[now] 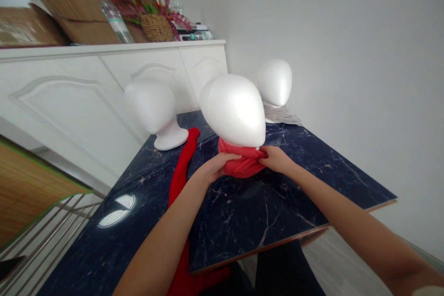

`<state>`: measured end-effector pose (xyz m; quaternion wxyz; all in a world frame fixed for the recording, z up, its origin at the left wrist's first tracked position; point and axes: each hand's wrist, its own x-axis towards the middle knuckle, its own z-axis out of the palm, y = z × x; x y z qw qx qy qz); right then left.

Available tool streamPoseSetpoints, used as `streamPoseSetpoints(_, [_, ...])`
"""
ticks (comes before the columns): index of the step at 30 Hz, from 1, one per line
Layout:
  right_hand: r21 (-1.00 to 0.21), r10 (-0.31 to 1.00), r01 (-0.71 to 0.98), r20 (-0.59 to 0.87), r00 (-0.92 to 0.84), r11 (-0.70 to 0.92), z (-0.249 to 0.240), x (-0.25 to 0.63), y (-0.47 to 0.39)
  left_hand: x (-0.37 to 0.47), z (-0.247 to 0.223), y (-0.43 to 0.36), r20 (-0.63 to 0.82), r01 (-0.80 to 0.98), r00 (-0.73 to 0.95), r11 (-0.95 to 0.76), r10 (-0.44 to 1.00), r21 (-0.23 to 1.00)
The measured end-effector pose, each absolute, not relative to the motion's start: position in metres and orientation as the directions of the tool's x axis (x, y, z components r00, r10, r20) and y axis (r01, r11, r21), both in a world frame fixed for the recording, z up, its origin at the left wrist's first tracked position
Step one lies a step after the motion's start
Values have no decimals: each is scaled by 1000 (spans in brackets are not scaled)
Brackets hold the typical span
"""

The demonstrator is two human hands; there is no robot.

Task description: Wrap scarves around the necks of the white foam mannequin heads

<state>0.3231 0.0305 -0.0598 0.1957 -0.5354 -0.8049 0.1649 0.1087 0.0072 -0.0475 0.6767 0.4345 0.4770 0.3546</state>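
Observation:
A white foam mannequin head (239, 108) stands in the middle of the dark blue marbled table. A coral-red cloth (243, 166) is bunched in folds around its neck, below the chin. My left hand (222, 164) grips the cloth on the left, thumb on top. On the right, my right hand (274, 159) pinches the cloth's upper edge, where a small white bit shows. The base of this head is hidden by the cloth. A long bright red cloth (182, 169) lies on the table to the left and hangs over the near edge.
Another white mannequin head (152, 106) stands at the left. A further white head (275, 82), with a grey cloth (282, 114) at its base, is at the back right. Behind are a white cabinet (104, 83), a plastic bottle (114, 16) and a flower basket (157, 27).

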Motion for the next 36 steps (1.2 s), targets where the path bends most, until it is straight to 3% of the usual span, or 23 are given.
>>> streamPoseSetpoints(5, [-476, 908, 773, 214, -360, 419, -61, 326, 32, 103, -49, 9, -347, -46, 329, 382, 878, 923])
streamPoseSetpoints(8, [-539, 891, 710, 270, -364, 453, -62, 325, 32, 100, -52, 9, -335, -36, 344, 369, 877, 929])
streamPoseSetpoints(10, [-653, 897, 615, 296, -330, 442, -64, 324, 33, 99, -54, 9, -304, -95, 385, 365, 871, 926])
streamPoseSetpoints(11, [-760, 915, 515, 277, -294, 396, -66, 323, 33, 98, -55, 9, -281, -141, 409, 365, 868, 921])
streamPoseSetpoints(13, [-970, 959, 162, 136, -251, 180, -69, 321, 33, 97, -56, 8, -236, -227, 433, 358, 870, 906])
streamPoseSetpoints(14, [-998, 962, -49, 39, -271, 27, -69, 320, 32, 96, -56, 8, -227, -253, 423, 354, 877, 900])
streamPoseSetpoints(16, [-904, 929, -358, -98, -358, -233, -68, 317, 29, 95, -55, 8, -245, -267, 384, 361, 890, 893])
streamPoseSetpoints(18, [-805, 893, -476, -138, -429, -353, -65, 313, 23, 94, -52, 9, -292, -254, 341, 387, 893, 886])
streamPoseSetpoints(21, [-794, 852, -468, -113, -512, -387, -59, 309, 15, 91, -47, 9, -355, -190, 312, 424, 881, 886])
streamPoseSetpoints(27, [-924, 815, -192, -179, -551, -332, -61, 307, 11, 82, -39, 10, -349, -59, 301, 383, 887, 922])
streamPoseSetpoints(31, [-917, 842, -239, -160, -515, -321, -71, 311, 20, 75, -39, 8, -325, -113, 256, 362, 910, 925])
streamPoseSetpoints(36, [-917, 877, -280, -132, -462, -285, -76, 315, 25, 75, -43, 6, -242, -215, 343, 326, 908, 921])
